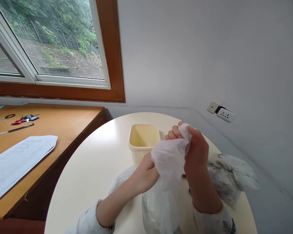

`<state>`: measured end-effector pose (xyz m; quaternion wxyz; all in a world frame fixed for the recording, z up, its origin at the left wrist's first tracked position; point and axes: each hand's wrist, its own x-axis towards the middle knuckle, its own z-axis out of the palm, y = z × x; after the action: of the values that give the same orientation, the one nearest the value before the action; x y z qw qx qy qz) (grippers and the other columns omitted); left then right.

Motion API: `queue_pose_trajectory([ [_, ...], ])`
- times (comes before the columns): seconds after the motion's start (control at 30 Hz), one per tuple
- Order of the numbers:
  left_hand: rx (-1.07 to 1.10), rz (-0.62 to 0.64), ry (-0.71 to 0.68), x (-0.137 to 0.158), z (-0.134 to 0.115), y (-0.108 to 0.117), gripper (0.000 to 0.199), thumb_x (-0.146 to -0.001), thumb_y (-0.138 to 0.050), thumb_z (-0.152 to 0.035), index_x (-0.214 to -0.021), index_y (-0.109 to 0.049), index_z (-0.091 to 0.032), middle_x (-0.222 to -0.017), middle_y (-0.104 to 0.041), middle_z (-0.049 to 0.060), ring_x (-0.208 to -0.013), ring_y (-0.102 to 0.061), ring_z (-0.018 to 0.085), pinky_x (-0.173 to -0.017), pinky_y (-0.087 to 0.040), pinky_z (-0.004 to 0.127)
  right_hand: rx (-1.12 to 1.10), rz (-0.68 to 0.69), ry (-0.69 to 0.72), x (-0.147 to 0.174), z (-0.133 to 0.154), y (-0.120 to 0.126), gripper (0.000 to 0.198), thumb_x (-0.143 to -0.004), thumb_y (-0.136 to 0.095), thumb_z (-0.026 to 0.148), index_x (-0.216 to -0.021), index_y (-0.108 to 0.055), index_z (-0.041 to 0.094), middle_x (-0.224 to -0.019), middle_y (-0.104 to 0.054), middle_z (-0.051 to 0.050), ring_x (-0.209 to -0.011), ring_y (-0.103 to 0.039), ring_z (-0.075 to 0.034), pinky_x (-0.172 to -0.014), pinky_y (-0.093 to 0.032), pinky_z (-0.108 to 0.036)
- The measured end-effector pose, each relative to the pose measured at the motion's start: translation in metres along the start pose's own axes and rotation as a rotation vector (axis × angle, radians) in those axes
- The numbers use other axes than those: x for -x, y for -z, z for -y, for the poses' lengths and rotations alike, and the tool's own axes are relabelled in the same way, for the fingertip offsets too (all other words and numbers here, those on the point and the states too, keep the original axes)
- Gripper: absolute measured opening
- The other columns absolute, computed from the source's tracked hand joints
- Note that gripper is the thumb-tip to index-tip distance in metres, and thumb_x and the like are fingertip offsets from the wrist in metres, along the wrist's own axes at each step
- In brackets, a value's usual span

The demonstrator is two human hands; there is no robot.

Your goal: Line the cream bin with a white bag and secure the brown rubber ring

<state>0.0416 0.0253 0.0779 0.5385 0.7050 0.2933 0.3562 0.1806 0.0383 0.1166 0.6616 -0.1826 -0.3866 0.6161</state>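
A thin white plastic bag [169,159] hangs between my two hands over the round table. My left hand [146,174] is closed on the bag's left side, its fingertips hidden behind the plastic. Higher up, my right hand [196,146] grips a twisted end of the same bag between thumb and fingers. Just beyond my left hand stands an open pale yellow plastic container [143,148]; no contents show in the part I can see. Below the hands, clear plastic [155,208] rests on the table, partly covered by the white bag.
To the right, a knotted plastic bag [230,175] lies near the edge of the cream round table [88,172]. On the left, a wooden desk [70,123] bears papers [24,156], a pen [13,130] and keys [26,118]. Wall sockets [226,114] are at the right.
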Motion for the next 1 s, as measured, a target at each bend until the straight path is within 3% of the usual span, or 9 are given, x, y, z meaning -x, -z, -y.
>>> queue_pose_trajectory([
  [0.07, 0.064, -0.021, 0.023, -0.001, 0.002, 0.004, 0.041, -0.083, -0.053, -0.031, -0.122, -0.045, -0.022, -0.12, -0.054, 0.007, -0.109, -0.049, 0.024, -0.09, -0.044, 0.037, 0.153, 0.104, 0.019, 0.002, -0.001, 0.002, 0.031, -0.072, -0.057, 0.053, -0.077, -0.05, 0.023, -0.07, -0.05, 0.001, -0.067, -0.053, -0.015, -0.059, -0.046, -0.028],
  [0.13, 0.085, -0.057, 0.044, -0.002, 0.003, 0.008, 0.048, -0.08, -0.057, -0.035, -0.124, -0.043, -0.024, -0.124, -0.051, 0.007, -0.114, -0.046, 0.025, -0.092, -0.043, 0.038, 0.345, 0.201, 0.058, 0.004, -0.001, 0.006, 0.059, -0.059, -0.063, 0.064, -0.101, -0.052, 0.026, -0.1, -0.057, -0.005, -0.095, -0.054, -0.023, -0.074, -0.048, -0.034],
  [0.23, 0.083, -0.012, 0.07, -0.001, 0.006, 0.012, 0.056, -0.074, -0.063, -0.04, -0.124, -0.042, -0.023, -0.127, -0.048, 0.008, -0.117, -0.043, 0.025, -0.095, -0.04, 0.039, 0.65, 0.383, 0.099, 0.006, -0.003, 0.01, 0.102, -0.041, -0.08, 0.053, -0.129, -0.034, 0.03, -0.132, -0.041, -0.008, -0.121, -0.039, -0.029, -0.091, -0.042, -0.038],
  [0.3, 0.068, 0.045, 0.053, 0.0, 0.009, 0.013, 0.057, -0.072, -0.064, -0.044, -0.12, -0.045, -0.02, -0.123, -0.049, 0.008, -0.118, -0.042, 0.027, -0.095, -0.039, 0.038, 0.812, 0.472, 0.08, 0.007, -0.006, 0.008, 0.109, -0.042, -0.084, 0.038, -0.134, -0.027, 0.031, -0.137, -0.036, -0.008, -0.122, -0.038, -0.028, -0.093, -0.041, -0.037],
  [0.47, 0.071, -0.015, 0.26, 0.0, 0.019, 0.01, 0.039, -0.08, -0.052, -0.047, -0.106, -0.053, -0.018, -0.096, -0.061, 0.008, -0.095, -0.056, 0.023, -0.078, -0.047, 0.036, 0.968, 0.39, 0.01, 0.006, -0.015, -0.001, 0.049, -0.067, -0.069, 0.028, -0.113, -0.052, 0.026, -0.105, -0.06, -0.003, -0.094, -0.056, -0.021, -0.077, -0.046, -0.031],
  [0.6, 0.446, 0.037, 0.388, -0.004, 0.011, 0.011, 0.042, -0.081, -0.047, -0.044, -0.109, -0.051, -0.014, -0.09, -0.064, 0.01, -0.086, -0.06, 0.023, -0.075, -0.048, 0.036, 0.954, 0.117, 0.095, 0.001, -0.019, 0.0, 0.014, -0.071, -0.061, 0.02, -0.084, -0.056, 0.022, -0.077, -0.058, 0.002, -0.07, -0.052, -0.014, -0.062, -0.043, -0.026],
  [0.77, 0.493, 0.282, 0.333, -0.005, -0.004, 0.017, 0.041, -0.071, -0.064, -0.031, -0.106, -0.051, -0.014, -0.091, -0.063, 0.008, -0.09, -0.059, 0.022, -0.082, -0.045, 0.037, 0.976, -0.083, 0.147, -0.003, -0.023, 0.004, 0.012, -0.069, -0.06, 0.02, -0.07, -0.048, 0.023, -0.062, -0.047, 0.005, -0.055, -0.041, -0.012, -0.05, -0.036, -0.024],
  [0.87, 0.244, 0.2, 0.337, -0.005, -0.004, 0.016, 0.043, -0.067, -0.069, -0.031, -0.104, -0.051, -0.017, -0.089, -0.062, 0.004, -0.085, -0.058, 0.02, -0.075, -0.046, 0.033, 0.948, -0.106, 0.156, -0.004, -0.025, 0.005, 0.018, -0.066, -0.063, 0.019, -0.066, -0.045, 0.023, -0.059, -0.043, 0.006, -0.053, -0.037, -0.011, -0.048, -0.034, -0.024],
  [1.0, -0.012, 0.113, 0.349, -0.005, 0.002, 0.013, 0.021, -0.069, -0.059, -0.02, -0.09, -0.057, -0.018, -0.083, -0.059, 0.0, -0.076, -0.056, 0.016, -0.063, -0.043, 0.026, 0.866, -0.166, 0.154, -0.004, -0.025, 0.01, 0.021, -0.065, -0.065, 0.022, -0.065, -0.044, 0.022, -0.057, -0.041, 0.006, -0.052, -0.035, -0.011, -0.046, -0.032, -0.024],
])
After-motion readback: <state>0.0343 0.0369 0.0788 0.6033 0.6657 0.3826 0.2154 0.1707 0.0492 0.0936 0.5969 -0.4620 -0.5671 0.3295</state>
